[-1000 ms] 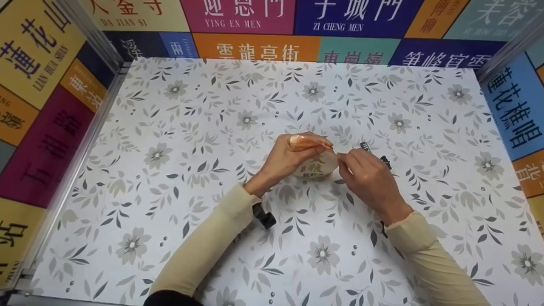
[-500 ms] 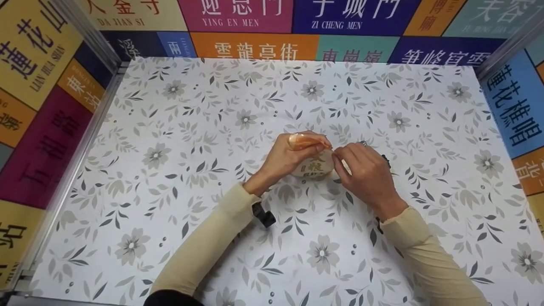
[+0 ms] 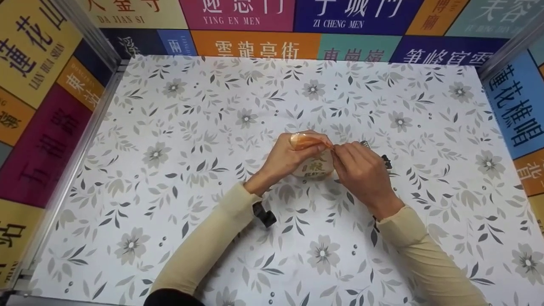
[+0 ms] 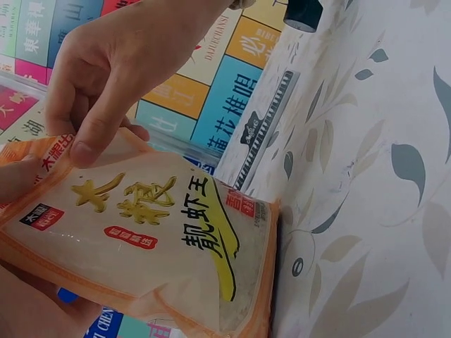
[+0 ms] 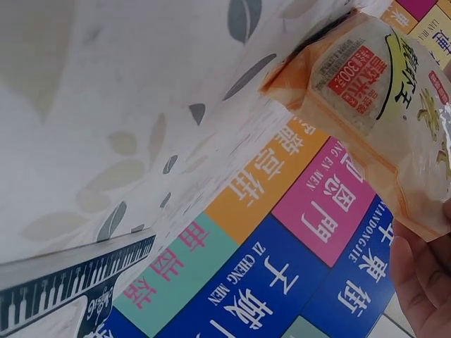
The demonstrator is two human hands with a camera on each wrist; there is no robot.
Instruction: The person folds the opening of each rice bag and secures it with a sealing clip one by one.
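A rice bag (image 3: 312, 168), clear plastic with orange edges and gold lettering, stands on the table near its middle. In the head view my left hand (image 3: 295, 151) grips its gathered orange top from the left. My right hand (image 3: 359, 172) pinches the top edge at the right, its fingertips close to the left ones. The left wrist view shows the bag's printed front (image 4: 162, 218), with the right thumb and fingers on its upper edge. Pale grains show through the bag (image 5: 366, 77) near its base in the right wrist view. The opening at the top cannot be made out.
Behind the right hand lies a flat item with a black-and-white striped edge (image 3: 364, 144), partly hidden; its striped strip (image 5: 77, 282) shows larger in the right wrist view. Flowered paper covers the table (image 3: 191, 178). Lettered panels (image 3: 255, 46) wall its back and sides.
My right hand has shifted slightly left and up along the bag's top edge, closer to the left hand. The left hand and the bag have hardly moved.
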